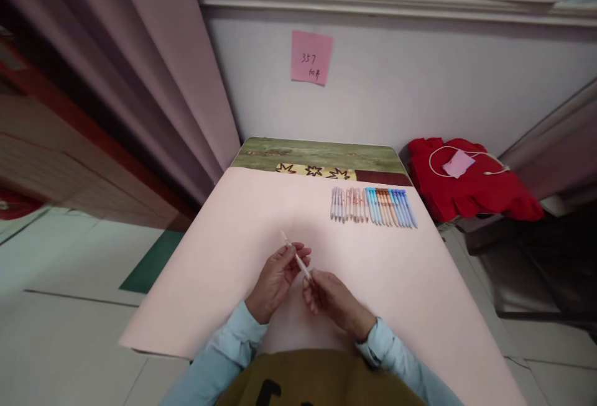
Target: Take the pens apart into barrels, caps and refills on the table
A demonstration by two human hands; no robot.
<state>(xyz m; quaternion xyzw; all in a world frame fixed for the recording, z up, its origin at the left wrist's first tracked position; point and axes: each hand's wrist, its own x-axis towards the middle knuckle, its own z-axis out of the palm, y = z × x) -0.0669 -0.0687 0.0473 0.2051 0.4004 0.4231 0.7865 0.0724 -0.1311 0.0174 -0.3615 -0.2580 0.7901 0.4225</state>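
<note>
A slim whitish pen (302,265) is held between my two hands above the front half of the table. My left hand (278,273) pinches it near its upper end, which pokes out past the thumb. Lower down, the fingers of my right hand (333,296) close around the other end and hide its tip. Toward the back right lies a row of several pens, side by side: clear-looking patterned pens (349,205) on the left, then light blue pens (374,207), orange-brown pens (387,208) and darker blue pens (403,208).
The pens lie on a pale pink cover (224,238) over the table. Behind it shows a green patterned strip (317,151). A red cloth (459,185) with a white cable sits right of the table. A pink note (311,58) sticks to the wall; a curtain (177,70) hangs at left.
</note>
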